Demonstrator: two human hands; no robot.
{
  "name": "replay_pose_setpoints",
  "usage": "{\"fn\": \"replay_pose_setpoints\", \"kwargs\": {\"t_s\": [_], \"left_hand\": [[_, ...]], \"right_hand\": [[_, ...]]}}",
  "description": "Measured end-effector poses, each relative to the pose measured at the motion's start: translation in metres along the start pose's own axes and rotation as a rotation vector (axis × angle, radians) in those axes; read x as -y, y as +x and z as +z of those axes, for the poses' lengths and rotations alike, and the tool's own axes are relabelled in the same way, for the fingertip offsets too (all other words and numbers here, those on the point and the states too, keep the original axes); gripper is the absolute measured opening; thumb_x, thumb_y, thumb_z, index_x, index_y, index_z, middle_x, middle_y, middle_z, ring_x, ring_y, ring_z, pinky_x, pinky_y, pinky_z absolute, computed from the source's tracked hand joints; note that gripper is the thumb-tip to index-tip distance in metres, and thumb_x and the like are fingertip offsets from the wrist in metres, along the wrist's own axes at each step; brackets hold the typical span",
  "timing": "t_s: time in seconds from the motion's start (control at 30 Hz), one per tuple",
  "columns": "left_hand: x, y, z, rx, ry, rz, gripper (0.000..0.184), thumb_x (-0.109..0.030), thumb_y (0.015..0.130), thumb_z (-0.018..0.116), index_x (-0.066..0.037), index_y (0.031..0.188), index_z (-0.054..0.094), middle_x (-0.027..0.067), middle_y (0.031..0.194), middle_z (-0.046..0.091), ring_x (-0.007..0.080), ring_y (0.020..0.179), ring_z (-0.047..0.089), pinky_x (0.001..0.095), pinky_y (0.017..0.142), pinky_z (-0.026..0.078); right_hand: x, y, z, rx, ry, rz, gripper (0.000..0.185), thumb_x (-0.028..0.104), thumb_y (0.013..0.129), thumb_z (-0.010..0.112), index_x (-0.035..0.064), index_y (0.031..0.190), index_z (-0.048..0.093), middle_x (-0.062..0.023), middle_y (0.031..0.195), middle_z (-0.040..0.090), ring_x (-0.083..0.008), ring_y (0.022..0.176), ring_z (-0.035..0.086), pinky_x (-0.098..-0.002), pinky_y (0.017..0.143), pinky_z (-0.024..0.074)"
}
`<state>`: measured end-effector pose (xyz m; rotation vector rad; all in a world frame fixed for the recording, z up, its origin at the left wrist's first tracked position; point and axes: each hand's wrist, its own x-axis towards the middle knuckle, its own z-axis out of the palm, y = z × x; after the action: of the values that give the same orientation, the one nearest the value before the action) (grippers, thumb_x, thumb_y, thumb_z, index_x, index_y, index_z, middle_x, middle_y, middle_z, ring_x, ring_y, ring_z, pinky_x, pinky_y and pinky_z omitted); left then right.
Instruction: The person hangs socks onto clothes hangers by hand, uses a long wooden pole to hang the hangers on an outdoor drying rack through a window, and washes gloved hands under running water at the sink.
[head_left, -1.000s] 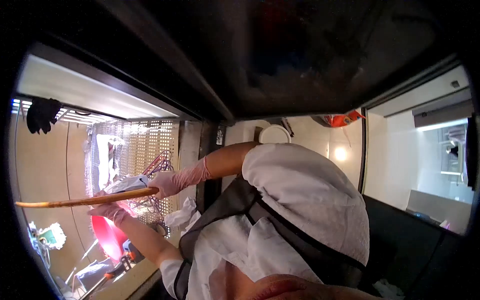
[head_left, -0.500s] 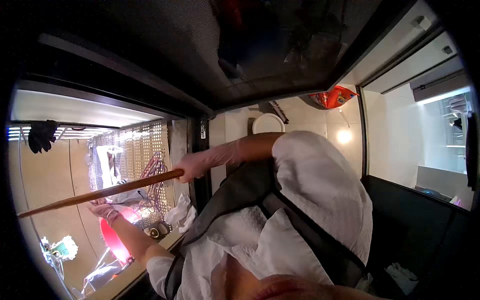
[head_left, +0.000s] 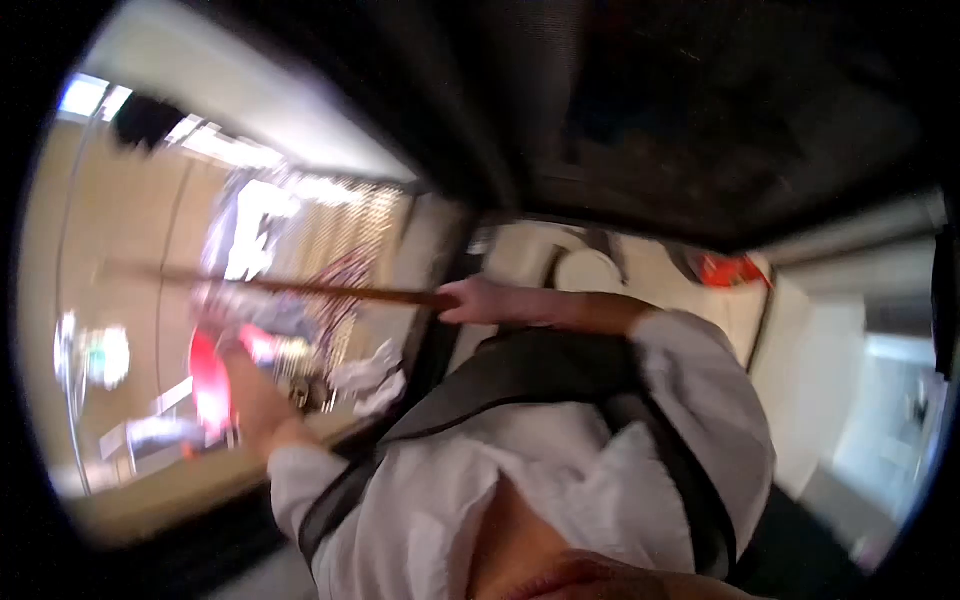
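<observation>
My right hand point(head_left: 470, 301), in a thin pale glove, is wrapped round the near end of a long brown wooden stick point(head_left: 370, 293). The stick reaches left, and its far end fades in the blur. My left hand point(head_left: 217, 308), also gloved, is beside the stick near its far part; its fingers are smeared by motion. A greyish-white item point(head_left: 278, 312) is just right of my left hand, but whether the hand touches it is unclear. Below my left hand stands a pink-red tub point(head_left: 210, 385), partly behind the forearm.
A perforated panel point(head_left: 375, 215) with tangled purple hangers or cords point(head_left: 345, 280) is behind the stick. White crumpled cloth point(head_left: 370, 378) lies on the ledge. A dark glove point(head_left: 145, 122) hangs upper left. A round white lid or bucket point(head_left: 588, 272) and a red bag point(head_left: 728, 270) are on the floor.
My right hand has drawn back to the right with the stick, away from my left hand. The view has tilted and blurred. The stick now lies closer to level.
</observation>
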<state>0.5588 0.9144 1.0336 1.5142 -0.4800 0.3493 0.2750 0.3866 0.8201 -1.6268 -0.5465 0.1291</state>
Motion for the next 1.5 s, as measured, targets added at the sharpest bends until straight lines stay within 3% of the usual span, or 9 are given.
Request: {"fn": "replay_pose_setpoints", "kwargs": {"t_s": [0.13,0.2,0.27,0.5,0.57,0.87,1.13,1.4,1.5], "left_hand": [[-0.107,-0.025,0.019,-0.656,0.050,-0.237,0.035,-0.049,0.084,0.044,-0.014,0.087,0.042,0.0035,0.077,0.040,0.0149,0.062,0.036,0.0267,0.055,0.031],[-0.132,-0.024,0.031,-0.793,-0.011,-0.219,0.036,-0.049,0.084,0.046,-0.014,0.077,0.042,0.0043,0.068,0.042,0.0146,0.048,0.037,0.0229,0.043,0.029],[-0.129,-0.023,-0.008,-0.693,-0.113,-0.258,0.041,-0.050,0.086,0.042,-0.009,0.086,0.043,0.0031,0.065,0.042,0.0131,0.044,0.036,0.0247,0.035,0.026],[-0.158,-0.027,-0.028,-0.586,-0.135,-0.251,0.039,-0.050,0.091,0.032,-0.012,0.095,0.041,-0.0010,0.061,0.038,0.0084,0.042,0.030,0.0230,0.036,0.023],[-0.174,-0.036,-0.012,-0.581,-0.109,-0.237,0.039,-0.051,0.091,0.032,-0.013,0.100,0.039,-0.0012,0.062,0.038,0.0079,0.041,0.028,0.0222,0.035,0.022],[-0.176,-0.026,-0.026,-0.624,-0.155,-0.221,0.040,-0.051,0.090,0.033,-0.013,0.085,0.042,-0.0012,0.056,0.036,0.0084,0.039,0.029,0.0222,0.032,0.021],[-0.183,-0.014,-0.037,-0.627,-0.203,-0.196,0.037,-0.048,0.091,0.033,-0.012,0.092,0.041,-0.0004,0.056,0.039,0.0089,0.038,0.029,0.0232,0.033,0.023],[-0.193,-0.017,-0.039,-0.657,-0.167,-0.167,0.035,-0.046,0.091,0.033,-0.014,0.081,0.043,-0.0021,0.057,0.041,0.0075,0.037,0.028,0.0226,0.034,0.023],[-0.199,-0.015,-0.036,-0.642,-0.182,-0.179,0.038,-0.049,0.091,0.031,-0.014,0.081,0.042,-0.0018,0.058,0.042,0.0077,0.037,0.028,0.0230,0.033,0.023]], "right_hand": [[0.064,-0.003,0.054,-0.061,-0.210,0.314,0.041,0.031,0.081,0.059,0.0030,0.110,0.053,-0.0114,0.081,0.058,-0.0196,0.074,0.056,-0.0339,0.069,0.0437],[0.078,-0.026,0.059,-0.104,-0.314,0.392,0.039,0.033,0.080,0.058,0.0037,0.106,0.054,-0.0121,0.079,0.056,-0.0223,0.073,0.054,-0.0351,0.070,0.0428],[0.080,-0.042,0.068,-0.174,-0.269,0.517,0.038,0.035,0.080,0.059,0.0048,0.103,0.055,-0.0105,0.079,0.057,-0.0228,0.074,0.056,-0.0341,0.070,0.0428],[0.055,-0.091,0.057,-0.008,-0.435,0.480,0.041,0.041,0.079,0.061,0.0075,0.102,0.055,-0.0082,0.080,0.057,-0.0198,0.074,0.056,-0.0315,0.068,0.0429],[0.043,-0.094,0.056,0.056,-0.539,0.439,0.041,0.042,0.080,0.058,0.0080,0.103,0.057,-0.0132,0.077,0.062,-0.0285,0.075,0.062,-0.0391,0.065,0.0481],[0.030,-0.046,0.062,-0.088,-0.609,0.254,0.033,0.042,0.078,0.061,0.0114,0.089,0.057,-0.0112,0.065,0.059,-0.0300,0.062,0.061,-0.0395,0.056,0.0477],[0.025,-0.045,0.070,-0.013,-0.389,0.320,0.041,0.048,0.076,0.062,0.0113,0.092,0.057,-0.0102,0.068,0.058,-0.0263,0.066,0.061,-0.0371,0.058,0.0463],[0.072,-0.026,0.065,-0.020,-0.304,0.267,0.039,0.042,0.078,0.062,0.0062,0.091,0.055,-0.0103,0.067,0.056,-0.0256,0.064,0.059,-0.0360,0.059,0.0455],[0.073,-0.023,0.062,-0.029,-0.480,0.368,0.034,0.032,0.076,0.067,0.0049,0.093,0.057,-0.0089,0.071,0.060,-0.0148,0.066,0.059,-0.0310,0.062,0.0458]]}}
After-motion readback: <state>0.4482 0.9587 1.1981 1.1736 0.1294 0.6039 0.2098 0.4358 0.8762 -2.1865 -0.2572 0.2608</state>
